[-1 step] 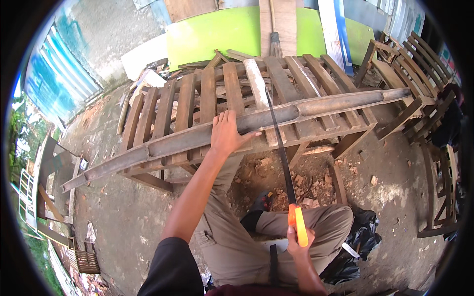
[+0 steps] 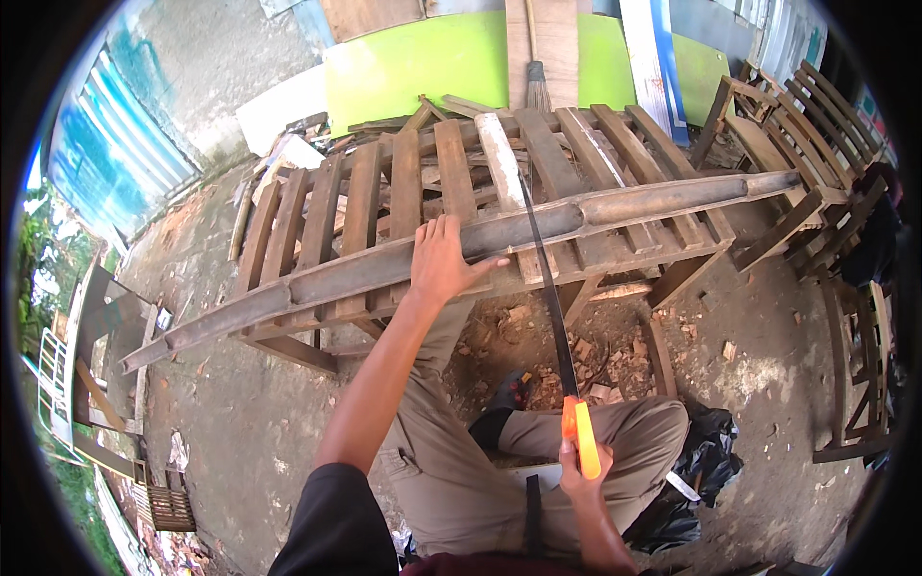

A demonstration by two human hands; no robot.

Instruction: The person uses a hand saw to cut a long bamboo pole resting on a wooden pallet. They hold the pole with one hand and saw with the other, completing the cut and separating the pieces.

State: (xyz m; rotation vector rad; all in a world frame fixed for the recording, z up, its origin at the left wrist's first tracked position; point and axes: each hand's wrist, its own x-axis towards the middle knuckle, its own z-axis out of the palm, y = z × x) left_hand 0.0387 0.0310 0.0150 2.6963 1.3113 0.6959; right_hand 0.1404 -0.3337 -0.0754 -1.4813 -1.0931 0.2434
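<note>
A long split bamboo pole [image 2: 365,257], hollow side showing, lies slantwise across a slatted wooden bench [image 2: 363,192]. My left hand [image 2: 442,259] grips the pole near its middle, fingers over the far edge and thumb stretched to the right along the near edge. In my right hand [image 2: 582,470] is the orange handle of a handsaw [image 2: 557,326]. Its dark blade runs up and away from me and lies across the bamboo, a little to the right of my left thumb. My fingers partly hide the handle's lower end.
Wood chips [image 2: 600,370] litter the ground under the bench. A black plastic bag [image 2: 706,470] lies by my right knee. Wooden chair-like frames [image 2: 768,144] stand at the right. A broom [image 2: 536,82] leans against boards behind the bench. A slatted crate [image 2: 165,507] sits at the lower left.
</note>
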